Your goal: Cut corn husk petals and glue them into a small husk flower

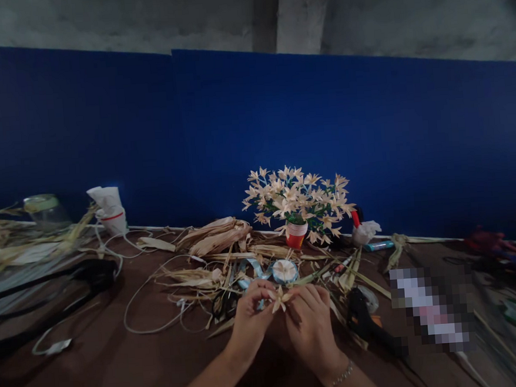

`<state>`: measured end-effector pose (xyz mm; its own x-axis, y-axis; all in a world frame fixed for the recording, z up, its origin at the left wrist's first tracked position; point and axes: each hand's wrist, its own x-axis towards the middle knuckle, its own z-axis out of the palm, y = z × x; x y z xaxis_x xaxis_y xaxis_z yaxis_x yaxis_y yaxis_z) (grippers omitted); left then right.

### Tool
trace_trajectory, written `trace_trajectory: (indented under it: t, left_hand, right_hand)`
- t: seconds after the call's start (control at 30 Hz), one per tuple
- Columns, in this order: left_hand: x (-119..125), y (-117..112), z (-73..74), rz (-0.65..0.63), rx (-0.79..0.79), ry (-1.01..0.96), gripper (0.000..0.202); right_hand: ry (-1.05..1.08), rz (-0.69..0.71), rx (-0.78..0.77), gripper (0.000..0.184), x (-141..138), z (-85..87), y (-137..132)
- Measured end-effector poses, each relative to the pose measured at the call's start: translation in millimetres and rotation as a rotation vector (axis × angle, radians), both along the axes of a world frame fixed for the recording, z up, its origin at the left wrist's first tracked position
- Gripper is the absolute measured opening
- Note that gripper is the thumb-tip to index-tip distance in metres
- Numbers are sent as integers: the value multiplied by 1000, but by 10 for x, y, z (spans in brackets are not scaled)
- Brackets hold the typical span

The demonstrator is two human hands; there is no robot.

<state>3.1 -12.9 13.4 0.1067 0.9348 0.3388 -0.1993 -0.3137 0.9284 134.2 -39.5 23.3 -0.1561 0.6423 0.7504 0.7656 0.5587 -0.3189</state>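
Observation:
Between my two hands is a small pale flower (281, 299) that looks made of dried corn husk, its pointed petals spread. My left hand (252, 315) pinches it from the left side. The fingers of my right hand (310, 322) are curled closed at its right petals; their tips are partly hidden. Just beyond, a round light-blue-rimmed roll (285, 270) lies with a husk flower on top. Black-handled scissors (224, 305) sit left of my left hand, partly covered by husk scraps.
A red cup (295, 235) holds a bunch of husk flowers (291, 197) by the blue partition (354, 116). Dried husks (217, 236) lie behind my hands. A black glue gun (361, 316) rests at right. A white cable (131, 311) loops at left, near a black strap-like object (93, 276).

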Motion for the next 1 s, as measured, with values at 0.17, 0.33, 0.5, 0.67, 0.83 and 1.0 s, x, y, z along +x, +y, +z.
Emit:
trace_trajectory:
  t: [0.17,0.33,0.5,0.67,0.83,1.0]
  left_hand:
    - [9,-3,-13,-9,-1,-7,20]
    - [-74,88,28,57,-37,-92,19]
    - [-365,388,66,212,-175,-308,21]
    - [-559,602,59,298,-242,-463,28]
    - [-585,600,102,286,-208,-463,26]
    - [-580,518,222,194,-222,-412,20]
  right_hand:
    - [9,10,-27,15,1,-20,12]
    - [-16,8,-80,15,40,-52,47]
    - [56,18,-183,21,30,-55,126]
    - [-45,216,-436,23,-463,35,243]
    - [-366,-83,-745,20,-1094,58,449]
    - [-407,-180,-752,26,-1304,50,619]
